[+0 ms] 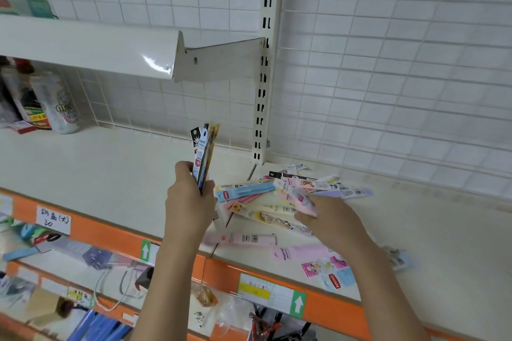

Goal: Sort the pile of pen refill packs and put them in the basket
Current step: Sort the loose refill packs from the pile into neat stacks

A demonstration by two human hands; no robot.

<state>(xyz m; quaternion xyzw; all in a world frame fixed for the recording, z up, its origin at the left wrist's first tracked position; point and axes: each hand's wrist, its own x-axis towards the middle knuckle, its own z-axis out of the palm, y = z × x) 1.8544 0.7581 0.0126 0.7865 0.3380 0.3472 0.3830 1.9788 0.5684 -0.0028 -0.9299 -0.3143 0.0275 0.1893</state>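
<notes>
The left hand (191,199), forearm raised, holds about four slim printed refill packs (204,155) upright in a closed grip. At its 3 o'clock, the right hand (329,216) pinches one pink pack (297,198) over the loose pile of pastel packs (266,202) on the cream shelf (97,169); the pile's count is unclear.

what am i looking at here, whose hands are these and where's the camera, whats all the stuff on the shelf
There is no machine here: a person wears one wide-angle camera on the head, looking forward and down at their own bare hands. The left hand holds a small upright bunch of pen refill packs in its grip. The right hand reaches into the loose pile of packs on the white shop shelf, fingers closed on a pink pack. A few more packs lie near the orange shelf edge. No basket is in view.
</notes>
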